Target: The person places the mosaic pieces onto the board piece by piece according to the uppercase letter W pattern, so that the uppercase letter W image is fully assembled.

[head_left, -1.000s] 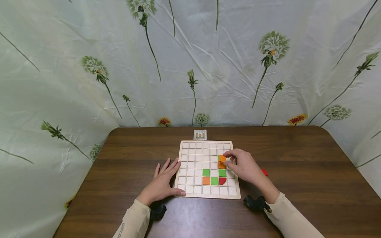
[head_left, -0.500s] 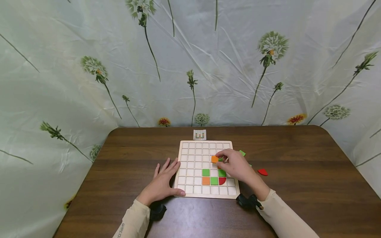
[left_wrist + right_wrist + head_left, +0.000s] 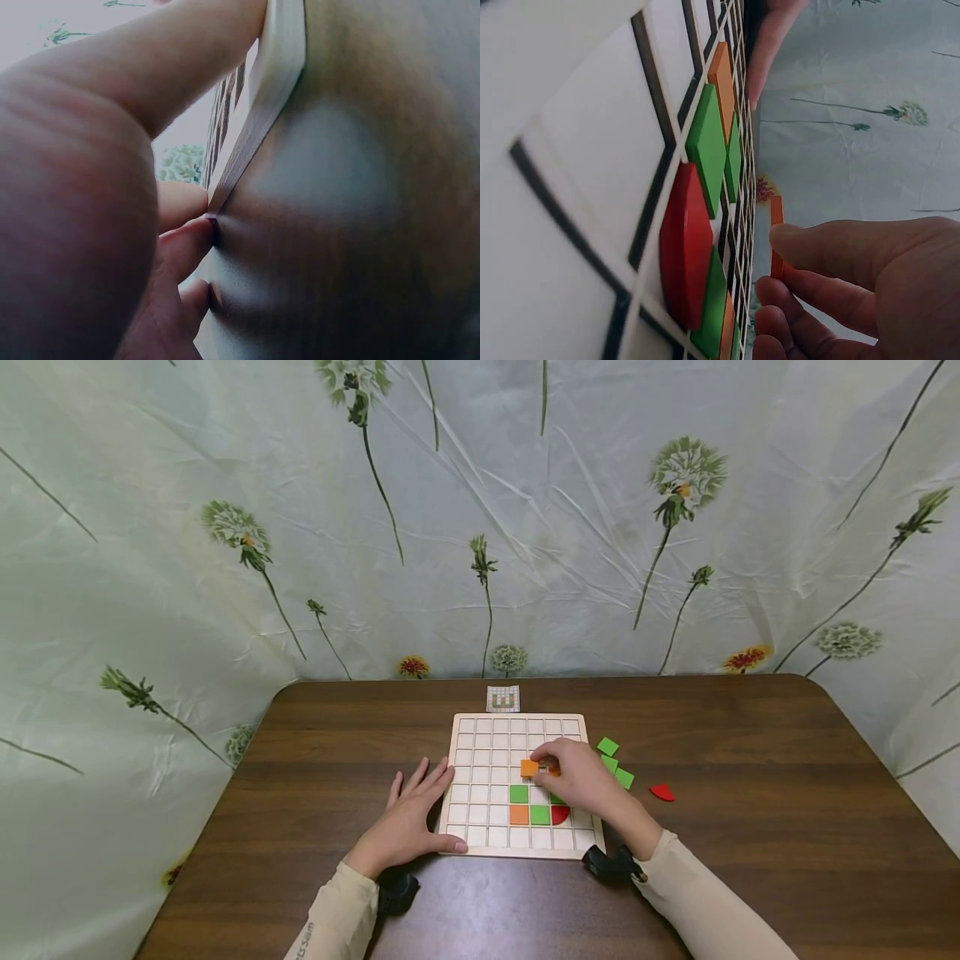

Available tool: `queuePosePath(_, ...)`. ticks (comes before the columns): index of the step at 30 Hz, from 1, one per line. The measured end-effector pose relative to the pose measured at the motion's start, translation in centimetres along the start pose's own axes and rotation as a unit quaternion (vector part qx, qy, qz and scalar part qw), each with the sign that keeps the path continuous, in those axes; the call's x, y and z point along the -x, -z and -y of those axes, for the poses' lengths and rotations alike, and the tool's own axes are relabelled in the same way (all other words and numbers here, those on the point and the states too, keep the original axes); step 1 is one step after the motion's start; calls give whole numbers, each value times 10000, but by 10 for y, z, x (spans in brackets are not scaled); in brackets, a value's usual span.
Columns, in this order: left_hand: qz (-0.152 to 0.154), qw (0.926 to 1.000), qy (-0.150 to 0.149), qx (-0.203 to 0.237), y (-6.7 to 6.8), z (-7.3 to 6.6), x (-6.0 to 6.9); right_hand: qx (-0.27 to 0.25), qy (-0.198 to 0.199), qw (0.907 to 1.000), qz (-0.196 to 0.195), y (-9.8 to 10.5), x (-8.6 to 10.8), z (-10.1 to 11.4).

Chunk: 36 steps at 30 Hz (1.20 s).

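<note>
Between thumb and fingers, my right hand (image 3: 581, 775) pinches an orange square tile (image 3: 528, 768) over the middle of the white grid board (image 3: 468, 814). In the right wrist view the tile (image 3: 777, 236) stands on edge, apart from the board. Below it on the board lie a green tile (image 3: 519, 794), an orange tile (image 3: 519, 815), another green tile (image 3: 540, 815) and a red rounded piece (image 3: 560, 815). More tiles at the right are partly hidden by my right hand. My left hand (image 3: 408, 822) rests at the board's left edge, fingers spread, thumb on the lower left corner.
Several loose green tiles (image 3: 608, 747) lie right of the board, with a red curved piece (image 3: 662, 792) farther right. A small pattern card (image 3: 503, 699) lies behind the board on the brown table (image 3: 360, 718). A flowered curtain (image 3: 585, 527) hangs behind.
My right hand has carried the orange tile leftward and slightly toward me across the board, uncovering the green tiles at the right. My left hand stays in place.
</note>
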<state>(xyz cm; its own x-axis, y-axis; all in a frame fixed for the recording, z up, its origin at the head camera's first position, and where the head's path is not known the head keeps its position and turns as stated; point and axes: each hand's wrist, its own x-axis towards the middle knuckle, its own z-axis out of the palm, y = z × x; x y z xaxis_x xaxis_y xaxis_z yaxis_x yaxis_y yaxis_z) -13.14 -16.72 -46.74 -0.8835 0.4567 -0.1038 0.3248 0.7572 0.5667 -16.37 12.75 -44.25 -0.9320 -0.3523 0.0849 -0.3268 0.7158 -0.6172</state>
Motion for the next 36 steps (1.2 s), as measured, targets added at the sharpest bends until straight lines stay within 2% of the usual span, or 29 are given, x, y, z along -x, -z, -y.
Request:
queuePosePath(10,-15,10000,-32,-27,0,1,0,-63,-23,9999,107,-8,-3,5)
queuePosePath(22,31,10000,41,-28,1,1,1,295,122,9993,172,-12,-9,9)
queuePosePath(36,19,10000,21,-10,0,2,0,469,128,9984,272,-13,-11,11)
